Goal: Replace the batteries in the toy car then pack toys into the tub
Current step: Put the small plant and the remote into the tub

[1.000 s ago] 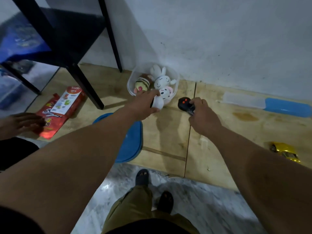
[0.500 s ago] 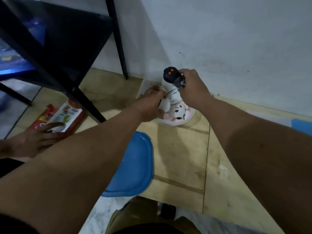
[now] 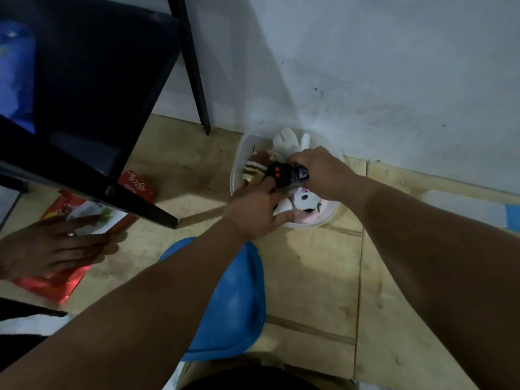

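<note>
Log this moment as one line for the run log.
packing | right hand grips remote over tub | left hand on plush toys

Right hand (image 3: 320, 173) grips black remote (image 3: 284, 175) over tub (image 3: 332, 218).

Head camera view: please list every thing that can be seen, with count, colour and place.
tub: 1, clear, on the floor by the wall.
soft toys: several, white, pink and striped, inside the tub.
remote control: 1, black with red buttons, over the tub.
lid: 1, blue, on the floor before the tub.
snack packets: 2, red, on the floor at left.
table: 1, black, upper left.
another person's hand: 1, on a red packet.
left hand: touches the remote.
right hand: grips the remote.
</note>
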